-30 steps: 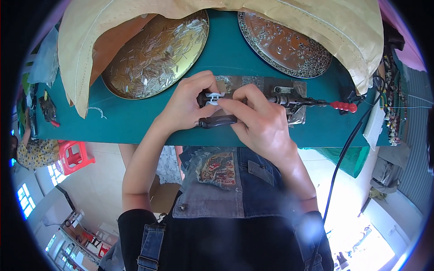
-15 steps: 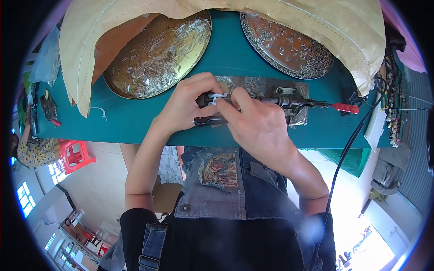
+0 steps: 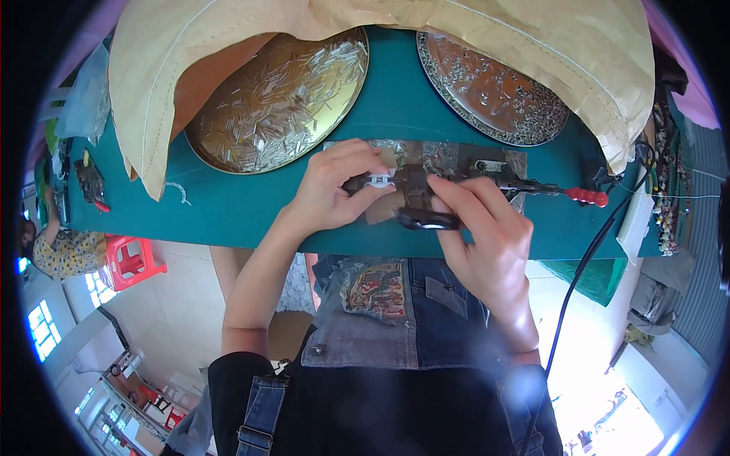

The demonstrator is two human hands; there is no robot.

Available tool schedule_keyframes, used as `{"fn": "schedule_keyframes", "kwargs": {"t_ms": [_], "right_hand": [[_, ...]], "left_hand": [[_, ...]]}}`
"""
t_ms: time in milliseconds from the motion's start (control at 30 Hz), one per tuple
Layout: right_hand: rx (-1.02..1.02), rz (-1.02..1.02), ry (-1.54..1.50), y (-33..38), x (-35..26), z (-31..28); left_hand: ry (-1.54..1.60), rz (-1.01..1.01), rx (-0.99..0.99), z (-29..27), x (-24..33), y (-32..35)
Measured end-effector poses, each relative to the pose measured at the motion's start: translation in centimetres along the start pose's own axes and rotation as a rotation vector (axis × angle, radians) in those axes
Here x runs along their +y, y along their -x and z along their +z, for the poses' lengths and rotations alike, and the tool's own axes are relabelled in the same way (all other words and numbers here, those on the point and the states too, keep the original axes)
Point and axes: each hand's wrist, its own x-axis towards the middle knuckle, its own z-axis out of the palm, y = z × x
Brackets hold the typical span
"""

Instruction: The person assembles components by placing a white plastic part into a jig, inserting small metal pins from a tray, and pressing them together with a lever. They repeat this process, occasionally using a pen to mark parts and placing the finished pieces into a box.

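a green counter [image 3: 228, 220] carries two round metal trays: a gold tray [image 3: 277, 102] heaped with thin silver tubes and a darker tray [image 3: 494, 80] of small bits, both partly under tan cloth [image 3: 532, 38]. between the hands sits a clamp jig [image 3: 487, 173] with a red handle [image 3: 587, 197]. the left hand [image 3: 334, 186] fingers pinch a small white piece [image 3: 378, 181] at the jig. the right hand [image 3: 487, 243] fingers close on a dark tool [image 3: 427, 220] at the counter's near edge.

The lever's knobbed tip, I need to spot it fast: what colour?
Red, at the lever's right end, head view.
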Motion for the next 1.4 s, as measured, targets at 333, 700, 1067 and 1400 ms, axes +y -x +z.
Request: {"fn": "schedule_keyframes", "kwargs": {"t_ms": [333,700,1067,1400], "right_hand": [[-0.63,0.342,-0.578,10.1,7.7,-5.3],[-0.153,1.083,0.778,20.8,21.2,-26.1],[0.502,0.504,0.914,19.2,34.8,-28.4],[-0.507,0.618,-0.542,18.5,10.8,-6.3]], "left_hand": [[-0.137,0.05,0.015,0.5,0.5,0.0],[-0.117,-0.046,-0.022,0.0,1.1,-0.2],[-0.121,-0.083,-0.004,0.1,0.8,0.4],[-0.117,-0.043,-0.016,0.2,0.7,0.1]]}}
